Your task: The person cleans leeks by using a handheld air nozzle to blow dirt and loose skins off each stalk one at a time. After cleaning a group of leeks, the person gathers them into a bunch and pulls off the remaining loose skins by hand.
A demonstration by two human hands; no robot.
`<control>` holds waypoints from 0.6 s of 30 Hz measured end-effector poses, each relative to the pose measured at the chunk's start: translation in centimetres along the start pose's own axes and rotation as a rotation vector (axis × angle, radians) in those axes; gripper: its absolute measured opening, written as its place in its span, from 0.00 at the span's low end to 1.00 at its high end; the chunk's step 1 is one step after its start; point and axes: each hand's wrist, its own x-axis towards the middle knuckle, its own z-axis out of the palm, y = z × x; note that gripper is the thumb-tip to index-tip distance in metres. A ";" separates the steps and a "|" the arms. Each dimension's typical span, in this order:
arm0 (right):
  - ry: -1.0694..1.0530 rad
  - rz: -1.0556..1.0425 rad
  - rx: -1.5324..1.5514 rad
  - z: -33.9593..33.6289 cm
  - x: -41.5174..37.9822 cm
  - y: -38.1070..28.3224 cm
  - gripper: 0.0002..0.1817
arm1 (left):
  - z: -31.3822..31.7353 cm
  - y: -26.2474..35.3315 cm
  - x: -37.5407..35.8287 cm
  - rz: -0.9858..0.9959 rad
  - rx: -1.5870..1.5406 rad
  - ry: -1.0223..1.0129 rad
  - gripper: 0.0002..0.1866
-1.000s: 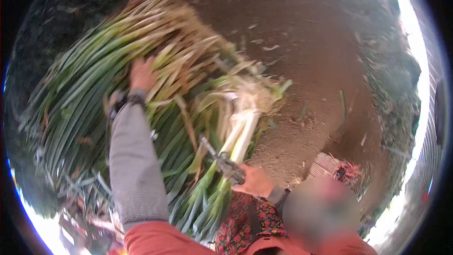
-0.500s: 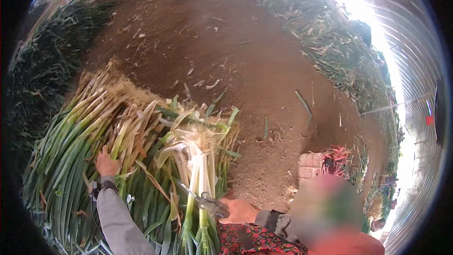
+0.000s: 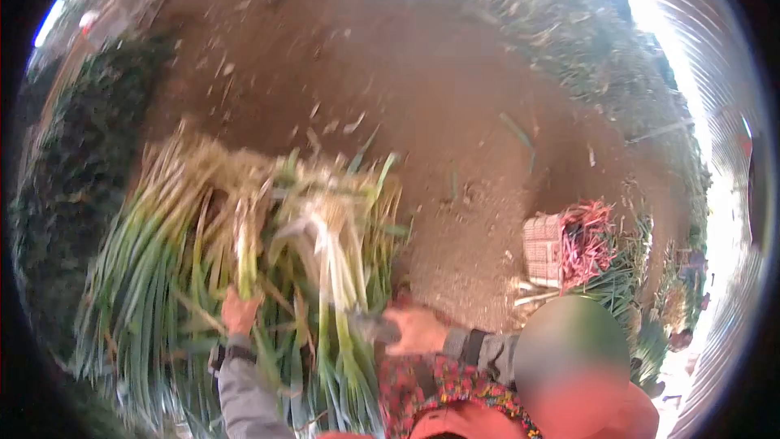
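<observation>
My left hand [image 3: 241, 311] is closed around a long green onion [image 3: 247, 254] with a yellowed stalk, its root end pointing away from me. Beneath it spreads a thick pile of long green onions [image 3: 154, 252], roots at the far side and green leaves towards me. On the right of the pile lie several cleaned onions with white stalks [image 3: 331, 264]. Beside their green part, my right hand [image 3: 414, 328] grips a grey metal hand tool [image 3: 372, 327]; motion blur hides its exact kind.
A woven basket [image 3: 542, 250] holding thin red strips [image 3: 589, 244] stands on the brown dirt floor [image 3: 455, 114] at right. Dark green plants [image 3: 81, 187] line the left side, and more heaped greens [image 3: 585, 49] lie at the far right. A floral apron [image 3: 414, 390] covers my front.
My left hand has moved right and slightly towards me across the pile, now with an onion in it. My right hand keeps the tool, a little farther up. The view has shifted.
</observation>
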 end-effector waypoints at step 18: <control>-0.314 0.021 -0.048 2.8 -3.0 -1.8 0.31 | 14.2 0.5 -18.0 0.022 -0.349 0.277 0.37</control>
